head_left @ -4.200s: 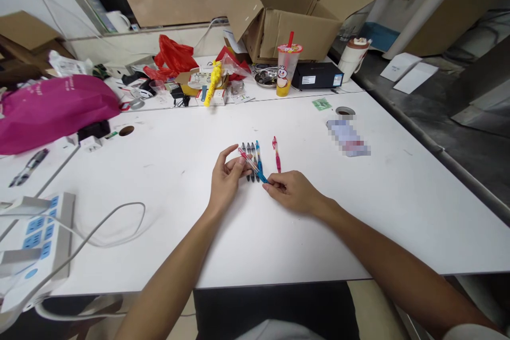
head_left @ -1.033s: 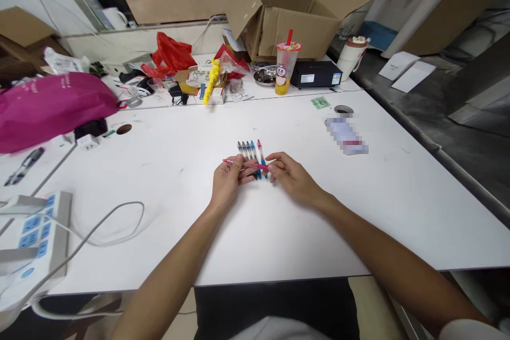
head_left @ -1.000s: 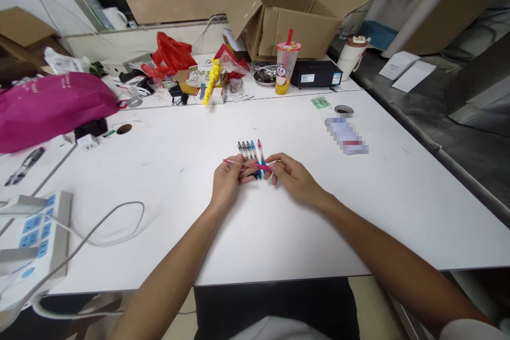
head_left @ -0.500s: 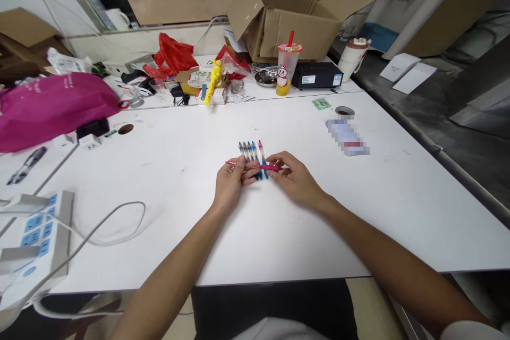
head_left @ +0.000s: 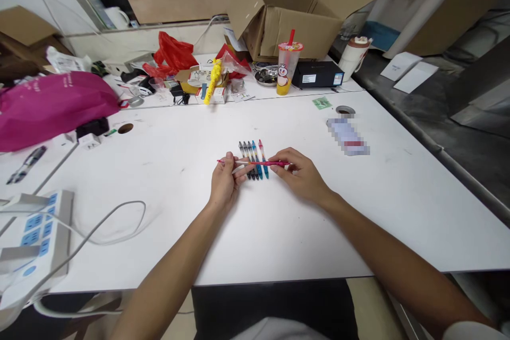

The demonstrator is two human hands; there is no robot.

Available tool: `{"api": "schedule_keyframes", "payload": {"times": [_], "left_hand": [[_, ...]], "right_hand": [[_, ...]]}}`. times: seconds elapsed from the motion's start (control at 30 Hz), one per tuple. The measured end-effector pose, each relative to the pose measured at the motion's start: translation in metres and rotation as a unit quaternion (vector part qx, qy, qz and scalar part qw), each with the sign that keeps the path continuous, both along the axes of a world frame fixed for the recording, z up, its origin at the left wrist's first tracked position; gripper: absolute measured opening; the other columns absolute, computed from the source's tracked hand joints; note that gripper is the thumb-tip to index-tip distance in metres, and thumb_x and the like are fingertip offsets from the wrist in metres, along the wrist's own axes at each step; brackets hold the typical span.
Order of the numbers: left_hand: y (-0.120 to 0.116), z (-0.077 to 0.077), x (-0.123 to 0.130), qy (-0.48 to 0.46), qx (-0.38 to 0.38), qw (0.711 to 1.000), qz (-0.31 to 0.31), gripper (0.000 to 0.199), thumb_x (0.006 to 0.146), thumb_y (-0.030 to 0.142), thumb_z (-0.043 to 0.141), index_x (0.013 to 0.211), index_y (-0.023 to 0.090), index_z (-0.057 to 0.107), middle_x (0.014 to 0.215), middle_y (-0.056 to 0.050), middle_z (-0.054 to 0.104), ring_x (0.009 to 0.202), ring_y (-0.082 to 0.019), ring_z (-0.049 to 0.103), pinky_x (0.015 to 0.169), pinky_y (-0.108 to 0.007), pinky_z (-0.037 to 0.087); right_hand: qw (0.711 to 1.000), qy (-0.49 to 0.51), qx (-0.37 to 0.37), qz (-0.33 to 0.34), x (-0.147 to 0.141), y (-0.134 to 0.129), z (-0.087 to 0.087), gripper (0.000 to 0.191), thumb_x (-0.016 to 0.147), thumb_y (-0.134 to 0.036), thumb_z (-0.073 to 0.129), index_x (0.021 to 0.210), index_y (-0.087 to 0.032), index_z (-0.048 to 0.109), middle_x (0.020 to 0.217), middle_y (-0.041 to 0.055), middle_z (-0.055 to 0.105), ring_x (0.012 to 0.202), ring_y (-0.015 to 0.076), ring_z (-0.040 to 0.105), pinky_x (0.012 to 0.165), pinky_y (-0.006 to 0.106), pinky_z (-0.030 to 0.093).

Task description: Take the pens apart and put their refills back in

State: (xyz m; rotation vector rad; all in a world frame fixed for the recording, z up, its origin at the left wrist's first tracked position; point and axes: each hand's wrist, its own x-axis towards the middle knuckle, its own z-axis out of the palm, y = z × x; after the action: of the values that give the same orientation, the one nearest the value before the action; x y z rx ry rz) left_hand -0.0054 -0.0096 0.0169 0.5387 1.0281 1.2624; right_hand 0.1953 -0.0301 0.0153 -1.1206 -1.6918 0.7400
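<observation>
My left hand (head_left: 226,178) pinches the thin clear refill with a pink end (head_left: 241,162) between thumb and fingers. In my right hand (head_left: 297,170) is the pink pen barrel (head_left: 274,163), held at its right part. Refill and barrel lie in one horizontal line, meeting between the hands. Just beyond and beneath them, several dark and blue pens (head_left: 249,149) rest side by side on the white table. A pen with a pink top and blue lower end (head_left: 261,146) lies a little to their right.
A pixelated flat object (head_left: 346,137) lies at the right on the table (head_left: 303,244). A power strip (head_left: 43,234) with cables is at the left. Behind stand a drink cup (head_left: 287,66), a black box (head_left: 317,75) and a cardboard box (head_left: 295,26).
My left hand has moved left and my right hand slightly right, with the pink parts now level. More of the pens' lower ends shows between the hands.
</observation>
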Motion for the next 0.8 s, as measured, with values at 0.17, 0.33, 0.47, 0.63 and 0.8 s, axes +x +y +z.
{"api": "schedule_keyframes", "payload": {"times": [0.17, 0.33, 0.47, 0.63, 0.8], "left_hand": [[0.005, 0.001, -0.006, -0.010, 0.014, 0.999, 0.028, 0.029, 0.096, 0.042, 0.061, 0.085, 0.015, 0.059, 0.094, -0.008, 0.075, 0.078, -0.016, 0.077, 0.040, -0.013, 0.045], [0.007, -0.002, -0.012, 0.003, 0.028, 0.999, 0.034, 0.032, 0.093, 0.047, 0.064, 0.087, 0.016, 0.059, 0.096, -0.009, 0.075, 0.081, -0.017, 0.077, 0.040, -0.013, 0.043], [0.005, 0.000, -0.009, 0.022, 0.034, 0.999, 0.023, 0.034, 0.094, 0.049, 0.062, 0.088, 0.016, 0.059, 0.101, -0.011, 0.075, 0.082, -0.017, 0.077, 0.041, -0.014, 0.043], [0.004, 0.001, -0.008, 0.038, 0.044, 0.998, 0.017, 0.035, 0.093, 0.051, 0.063, 0.089, 0.016, 0.059, 0.104, -0.012, 0.075, 0.086, -0.018, 0.077, 0.041, -0.015, 0.042], [0.003, 0.000, -0.009, 0.058, 0.060, 0.996, 0.016, 0.035, 0.093, 0.052, 0.062, 0.090, 0.017, 0.057, 0.106, -0.012, 0.075, 0.087, -0.019, 0.077, 0.041, -0.015, 0.041]], "right_hand": [[0.998, 0.023, -0.017, -0.056, 0.015, 0.003, 0.007, 0.013, 0.090, -0.033, 0.067, 0.092, -0.022, 0.073, 0.083, 0.0036, 0.069, 0.074, 0.0168, 0.060, 0.060, 0.031, 0.045], [0.991, 0.109, -0.050, -0.060, 0.027, 0.008, 0.006, 0.015, 0.088, -0.034, 0.069, 0.091, -0.019, 0.067, 0.083, 0.0056, 0.072, 0.073, 0.0173, 0.062, 0.064, 0.032, 0.048], [0.985, 0.152, -0.084, -0.017, 0.026, 0.011, -0.001, 0.019, 0.089, -0.036, 0.067, 0.094, -0.021, 0.058, 0.090, 0.0055, 0.070, 0.071, 0.0150, 0.060, 0.068, 0.033, 0.050], [0.981, 0.154, -0.115, 0.032, 0.021, 0.010, -0.007, 0.021, 0.092, -0.037, 0.060, 0.107, -0.022, 0.057, 0.090, 0.0029, 0.063, 0.070, 0.0147, 0.057, 0.069, 0.033, 0.048], [0.982, 0.115, -0.144, 0.052, 0.016, 0.006, -0.005, 0.030, 0.097, -0.042, 0.051, 0.114, -0.022, 0.066, 0.078, 0.0001, 0.053, 0.067, 0.0147, 0.049, 0.063, 0.031, 0.041]]}}
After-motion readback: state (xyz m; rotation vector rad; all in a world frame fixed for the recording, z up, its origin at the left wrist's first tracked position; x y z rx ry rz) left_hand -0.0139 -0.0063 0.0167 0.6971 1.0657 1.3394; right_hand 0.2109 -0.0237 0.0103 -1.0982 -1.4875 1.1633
